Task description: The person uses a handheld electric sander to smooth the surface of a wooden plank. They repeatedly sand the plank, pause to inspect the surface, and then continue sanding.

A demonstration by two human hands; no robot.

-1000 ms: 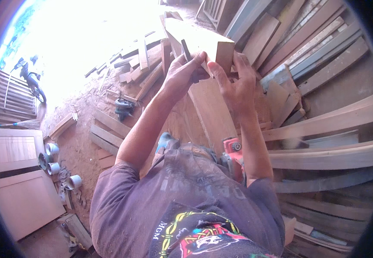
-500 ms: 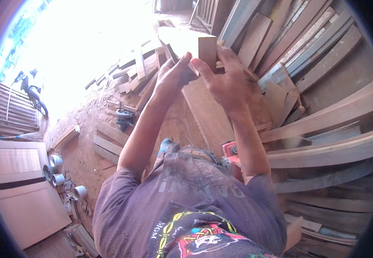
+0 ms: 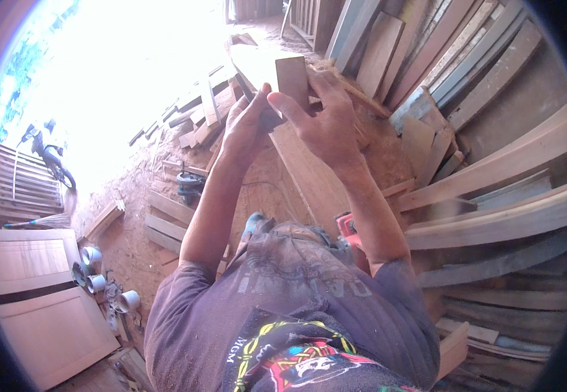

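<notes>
Ahead of my chest I hold up a thick wooden beam (image 3: 292,80), its squared end turned toward me and its long top face washed out by glare. From the left my left hand (image 3: 247,124) grips it, the thumb raised against the side and the fingers mostly hidden behind. My right hand (image 3: 322,117) wraps the other side near the end, thumb toward the left and fingers around the right edge. Below the hands lies a long flat board (image 3: 306,170), sloping down toward a red power tool (image 3: 347,225) beside my right forearm.
Offcuts (image 3: 208,104) lie piled beyond my left arm, near a dark power tool (image 3: 189,183). Planks (image 3: 492,176) are stacked along the right. At left are panelled doors (image 3: 54,326), several pale round containers (image 3: 94,268), a broom (image 3: 41,222) and a motorcycle (image 3: 53,157).
The beam and both hands have shifted left in the picture, and the end of the beam is turned slightly. The surroundings have also shifted a little. Both hands keep their grip.
</notes>
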